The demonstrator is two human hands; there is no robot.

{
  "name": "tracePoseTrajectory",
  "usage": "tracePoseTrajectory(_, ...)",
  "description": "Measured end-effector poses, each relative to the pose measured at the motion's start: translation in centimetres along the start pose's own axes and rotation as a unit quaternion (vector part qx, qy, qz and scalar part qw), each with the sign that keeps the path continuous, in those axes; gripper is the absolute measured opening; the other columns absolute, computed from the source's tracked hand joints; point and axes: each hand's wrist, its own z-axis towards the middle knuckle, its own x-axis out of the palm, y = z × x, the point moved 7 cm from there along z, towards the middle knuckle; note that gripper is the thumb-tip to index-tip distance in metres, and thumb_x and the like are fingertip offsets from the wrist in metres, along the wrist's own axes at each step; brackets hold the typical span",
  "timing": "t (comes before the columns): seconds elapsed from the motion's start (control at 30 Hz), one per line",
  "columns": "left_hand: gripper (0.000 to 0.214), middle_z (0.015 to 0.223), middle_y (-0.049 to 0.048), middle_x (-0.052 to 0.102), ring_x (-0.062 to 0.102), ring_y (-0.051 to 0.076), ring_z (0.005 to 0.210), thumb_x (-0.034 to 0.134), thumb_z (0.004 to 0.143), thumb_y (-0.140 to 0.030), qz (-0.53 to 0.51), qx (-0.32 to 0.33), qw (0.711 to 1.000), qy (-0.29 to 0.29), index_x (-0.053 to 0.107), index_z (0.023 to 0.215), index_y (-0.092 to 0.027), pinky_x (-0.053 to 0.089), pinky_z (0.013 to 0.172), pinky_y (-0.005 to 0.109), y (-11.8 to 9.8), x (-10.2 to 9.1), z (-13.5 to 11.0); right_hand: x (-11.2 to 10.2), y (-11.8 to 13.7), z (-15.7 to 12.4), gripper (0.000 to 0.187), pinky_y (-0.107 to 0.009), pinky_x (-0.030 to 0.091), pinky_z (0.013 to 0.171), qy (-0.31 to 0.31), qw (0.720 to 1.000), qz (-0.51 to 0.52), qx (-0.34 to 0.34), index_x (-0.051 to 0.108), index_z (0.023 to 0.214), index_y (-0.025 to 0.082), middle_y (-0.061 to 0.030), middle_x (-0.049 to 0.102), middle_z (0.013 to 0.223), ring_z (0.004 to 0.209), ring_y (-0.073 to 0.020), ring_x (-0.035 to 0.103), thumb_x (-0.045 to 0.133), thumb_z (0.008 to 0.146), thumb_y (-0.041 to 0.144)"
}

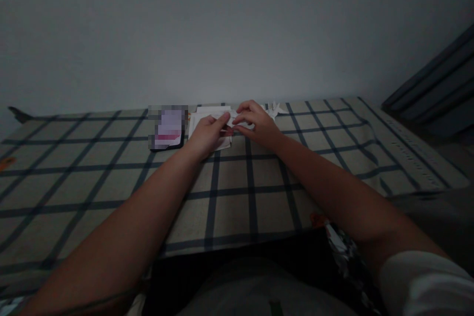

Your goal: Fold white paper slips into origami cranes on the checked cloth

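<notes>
Both hands meet at the far side of the desk, close to the wall. The left hand (205,134) and the right hand (258,124) each pinch an end of a small piece of white paper (231,119), fingers closed on it, just above a stack of white sheets (208,110). A phone (168,131) lies just left of the stack. A crumpled white paper shape (274,107) sits beside the right hand. A checked cloth (259,182) covers the desk.
</notes>
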Motion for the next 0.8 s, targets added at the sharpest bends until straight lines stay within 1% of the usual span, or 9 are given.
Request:
tracePoseTrajectory(0.13, 0.033, 0.075, 0.0048, 0.074, 0.069, 0.015, 0.067, 0.081, 0.077, -0.045, 0.009, 0.017, 0.999, -0.027, 0.073, 0.081, -0.013, 0.054, 0.069, 0.026, -0.55, -0.26, -0.07, 0.10, -0.10, -0.07, 0.019, -0.040, 0.046, 0.094, -0.007, 1.000, 0.001, -0.014, 0.068, 0.097, 0.021, -0.0085, 0.057, 0.110, 0.106, -0.0221, 0.056, 0.062, 0.098, 0.038)
tracePoseTrajectory(0.2, 0.027, 0.077, 0.0044, 0.074, 0.069, 0.015, 0.068, 0.079, 0.078, -0.039, -0.004, 0.009, 1.000, -0.019, 0.072, 0.082, -0.013, 0.054, 0.072, 0.027, -0.76, 0.01, -0.22, 0.07, -0.14, -0.06, 0.022, -0.040, 0.046, 0.094, -0.009, 1.000, 0.004, -0.013, 0.067, 0.097, 0.021, -0.0084, 0.058, 0.110, 0.105, -0.0223, 0.056, 0.062, 0.098, 0.042)
tracePoseTrajectory(0.27, 0.025, 0.077, 0.0046, 0.074, 0.069, 0.014, 0.067, 0.077, 0.079, -0.036, -0.006, -0.001, 1.000, -0.012, 0.072, 0.082, -0.012, 0.054, 0.072, 0.026, -0.87, 0.28, -0.39, -0.01, -0.11, -0.02, 0.027, -0.040, 0.045, 0.094, -0.009, 1.000, 0.008, -0.009, 0.065, 0.099, 0.021, -0.0088, 0.058, 0.110, 0.106, -0.0231, 0.057, 0.065, 0.095, 0.048)
tracePoseTrajectory(0.37, 0.025, 0.070, 0.0050, 0.072, 0.068, 0.015, 0.063, 0.076, 0.080, -0.036, 0.017, -0.009, 0.999, -0.028, 0.071, 0.078, -0.011, 0.051, 0.068, 0.025, -0.87, 0.17, -0.52, -0.08, 0.02, 0.05, 0.035, -0.039, 0.045, 0.093, -0.007, 1.000, 0.000, -0.009, 0.060, 0.097, 0.021, -0.0089, 0.060, 0.108, 0.105, -0.0240, 0.056, 0.068, 0.092, 0.055)
tracePoseTrajectory(0.47, 0.025, 0.066, 0.0052, 0.071, 0.067, 0.015, 0.062, 0.075, 0.080, -0.035, 0.027, -0.012, 0.999, -0.031, 0.071, 0.077, -0.011, 0.049, 0.065, 0.025, -0.73, 0.07, -0.47, -0.07, 0.17, 0.05, 0.036, -0.039, 0.045, 0.093, -0.012, 1.000, -0.017, -0.023, 0.060, 0.098, 0.021, -0.0088, 0.061, 0.105, 0.103, -0.0241, 0.056, 0.067, 0.092, 0.055)
tracePoseTrajectory(0.6, 0.026, 0.068, 0.0061, 0.072, 0.069, 0.017, 0.064, 0.076, 0.079, -0.037, 0.040, -0.006, 0.999, -0.026, 0.072, 0.078, -0.012, 0.049, 0.063, 0.025, -0.58, -0.10, -0.30, 0.14, -0.06, -0.08, 0.036, -0.040, 0.045, 0.094, -0.007, 0.999, -0.019, -0.025, 0.064, 0.105, 0.020, -0.0096, 0.061, 0.109, 0.106, -0.0246, 0.057, 0.067, 0.093, 0.054)
tracePoseTrajectory(0.8, 0.030, 0.077, 0.0057, 0.075, 0.071, 0.018, 0.069, 0.079, 0.077, -0.043, 0.044, 0.031, 0.998, -0.019, 0.074, 0.080, -0.013, 0.051, 0.066, 0.026, -0.87, -0.13, -0.36, -0.02, -0.27, -0.13, 0.035, -0.041, 0.046, 0.095, -0.009, 1.000, -0.007, -0.006, 0.067, 0.108, 0.022, -0.0088, 0.061, 0.110, 0.106, -0.0240, 0.058, 0.067, 0.093, 0.054)
